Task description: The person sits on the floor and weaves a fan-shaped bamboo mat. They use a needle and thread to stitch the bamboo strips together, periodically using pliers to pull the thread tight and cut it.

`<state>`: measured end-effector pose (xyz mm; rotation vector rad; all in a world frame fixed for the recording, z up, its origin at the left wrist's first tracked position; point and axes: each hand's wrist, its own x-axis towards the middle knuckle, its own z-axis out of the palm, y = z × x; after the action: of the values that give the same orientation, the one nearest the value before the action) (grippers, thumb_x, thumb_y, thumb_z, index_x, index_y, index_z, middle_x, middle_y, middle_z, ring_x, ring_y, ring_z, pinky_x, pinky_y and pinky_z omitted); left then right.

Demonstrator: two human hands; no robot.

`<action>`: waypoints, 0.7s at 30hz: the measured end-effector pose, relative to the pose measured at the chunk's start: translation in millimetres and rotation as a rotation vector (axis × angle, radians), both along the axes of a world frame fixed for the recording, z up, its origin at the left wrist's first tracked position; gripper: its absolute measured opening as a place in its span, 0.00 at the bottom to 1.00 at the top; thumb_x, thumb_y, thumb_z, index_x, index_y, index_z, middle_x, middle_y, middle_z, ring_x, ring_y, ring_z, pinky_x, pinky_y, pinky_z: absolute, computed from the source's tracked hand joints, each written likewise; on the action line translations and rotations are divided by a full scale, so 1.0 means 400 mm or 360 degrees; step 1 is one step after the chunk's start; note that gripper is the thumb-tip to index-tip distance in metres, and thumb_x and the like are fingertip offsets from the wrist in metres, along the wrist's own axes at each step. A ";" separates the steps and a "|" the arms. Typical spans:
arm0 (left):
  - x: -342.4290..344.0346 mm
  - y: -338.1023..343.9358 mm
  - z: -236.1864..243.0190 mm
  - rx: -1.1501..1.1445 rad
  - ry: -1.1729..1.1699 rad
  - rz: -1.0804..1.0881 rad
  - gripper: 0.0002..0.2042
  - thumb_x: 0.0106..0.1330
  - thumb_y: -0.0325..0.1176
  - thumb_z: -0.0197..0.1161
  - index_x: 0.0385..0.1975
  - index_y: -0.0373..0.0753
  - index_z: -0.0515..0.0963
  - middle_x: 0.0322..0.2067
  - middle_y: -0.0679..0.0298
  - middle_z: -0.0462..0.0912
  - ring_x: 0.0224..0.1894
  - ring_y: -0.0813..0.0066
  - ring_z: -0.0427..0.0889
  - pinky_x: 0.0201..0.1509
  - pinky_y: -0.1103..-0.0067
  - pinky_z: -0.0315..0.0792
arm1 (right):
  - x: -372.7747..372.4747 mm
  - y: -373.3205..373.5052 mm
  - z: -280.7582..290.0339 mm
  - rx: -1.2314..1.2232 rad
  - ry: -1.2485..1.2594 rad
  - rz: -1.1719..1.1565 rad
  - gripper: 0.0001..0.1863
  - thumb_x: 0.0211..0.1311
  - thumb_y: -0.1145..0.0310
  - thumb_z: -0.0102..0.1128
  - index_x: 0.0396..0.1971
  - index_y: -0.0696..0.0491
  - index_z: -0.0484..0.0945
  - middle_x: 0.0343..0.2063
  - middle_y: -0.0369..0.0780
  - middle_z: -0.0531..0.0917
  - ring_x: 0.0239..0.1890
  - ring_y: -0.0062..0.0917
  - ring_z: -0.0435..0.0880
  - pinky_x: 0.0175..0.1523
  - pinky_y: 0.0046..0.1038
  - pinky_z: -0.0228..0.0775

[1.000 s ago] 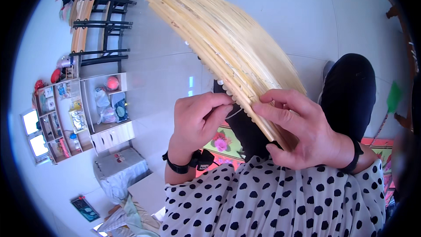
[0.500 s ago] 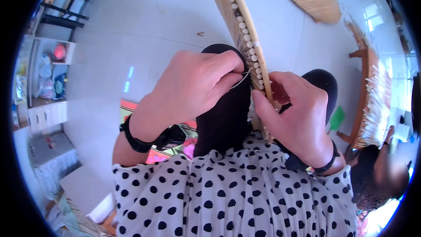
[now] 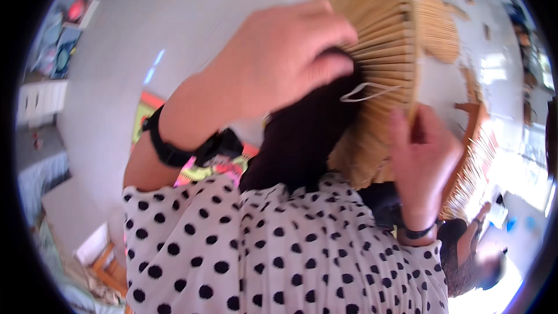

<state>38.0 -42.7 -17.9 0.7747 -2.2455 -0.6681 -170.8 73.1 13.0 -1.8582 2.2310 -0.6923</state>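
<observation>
A fan-shaped panel of thin tan sticks (image 3: 378,52), perhaps bamboo or rattan, with a pale curved rim, stands tilted across my lap. From its ribs hangs a loop of white cord (image 3: 367,92), not held. My right hand (image 3: 427,151) is closed on the rim at the panel's lower right, its thumb on the near face. My left hand (image 3: 296,52), blurred by motion, is at the panel's left side above the cord. Its thumb and forefinger are apart with nothing visible between them; its other fingers are partly hidden. My dark-trousered knee (image 3: 314,134) is behind and below it.
A second ribbed tan panel (image 3: 439,26) lies on the pale floor beyond. At the right, a wooden frame (image 3: 472,122) stands by many pale sticks (image 3: 468,166), near another person (image 3: 465,244). A white cabinet (image 3: 43,102) is at far left.
The panel has turned from edge-on to show its broad ribbed face. My left hand has let go of the cord and moved up; my right hand has shifted right, keeping the rim.
</observation>
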 end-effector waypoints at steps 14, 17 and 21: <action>0.724 0.593 -0.979 0.1441 -0.1382 0.1188 0.16 0.60 0.43 0.66 0.41 0.38 0.80 0.37 0.49 0.84 0.43 0.49 0.83 0.48 0.60 0.75 | -0.040 -0.006 -0.051 -0.0113 -0.0213 -0.0234 0.15 0.64 0.65 0.66 0.43 0.62 0.83 0.29 0.37 0.86 0.32 0.14 0.82 0.40 0.16 0.73; 0.604 0.686 -1.023 0.1555 -0.1143 0.1389 0.17 0.58 0.41 0.67 0.42 0.36 0.79 0.39 0.47 0.83 0.44 0.48 0.82 0.49 0.61 0.75 | -0.063 -0.008 -0.065 -0.0051 -0.0134 -0.0130 0.19 0.66 0.60 0.64 0.46 0.61 0.82 0.32 0.39 0.87 0.34 0.16 0.83 0.42 0.18 0.73; 0.496 0.678 -1.067 0.1590 -0.0921 0.1674 0.20 0.59 0.41 0.65 0.44 0.32 0.76 0.40 0.43 0.80 0.45 0.42 0.80 0.50 0.61 0.75 | -0.057 -0.017 -0.049 -0.0057 -0.0058 -0.0097 0.20 0.67 0.58 0.63 0.46 0.62 0.82 0.32 0.38 0.87 0.34 0.15 0.82 0.42 0.19 0.73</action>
<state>236.3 228.5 -444.7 2.6198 -1.3853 -1.0508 -193.6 66.4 -6.5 -1.7848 2.2757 -0.7748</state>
